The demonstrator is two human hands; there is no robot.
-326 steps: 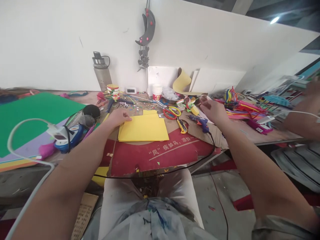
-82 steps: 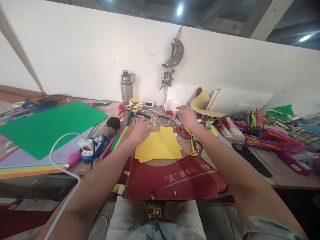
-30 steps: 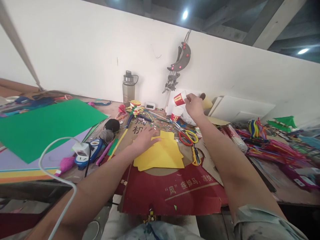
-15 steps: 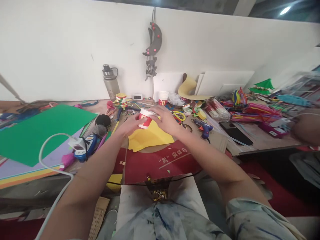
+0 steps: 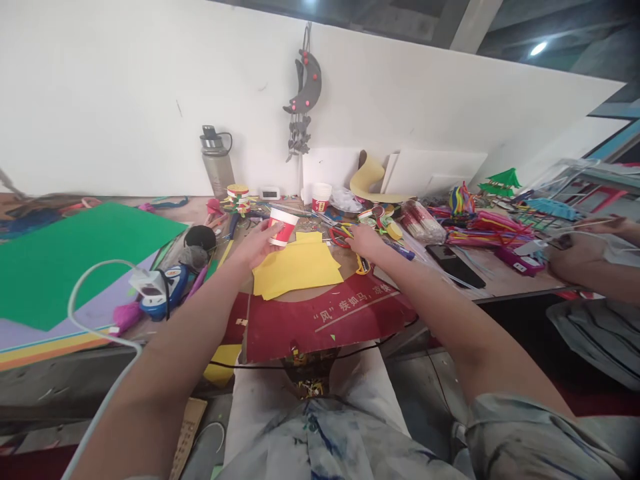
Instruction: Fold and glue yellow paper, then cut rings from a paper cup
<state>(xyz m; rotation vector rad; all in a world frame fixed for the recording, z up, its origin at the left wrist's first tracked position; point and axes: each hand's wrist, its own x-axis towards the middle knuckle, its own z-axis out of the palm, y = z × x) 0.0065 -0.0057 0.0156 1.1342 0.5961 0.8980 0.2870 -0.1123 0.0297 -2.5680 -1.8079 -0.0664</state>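
My left hand is closed around the side of a red and white paper cup, which tilts slightly above the table. Below it lie several stacked sheets of yellow paper on a dark red printed board. My right hand is away from the cup, its fingers curled at the handles of scissors with yellow handles. Part of the handles is hidden by my fingers. A red handle shows just left of them. Close to my right wrist is a yellow and black cutter.
More cups stand at the back, near a water bottle. Green sheets and a white cable are on the left. A phone and pipe cleaners are on the right, beside another person's hands.
My right hand has let go of the cup and moved right to the scissors. The cup stays in my left hand. The yellow paper shows more fully.
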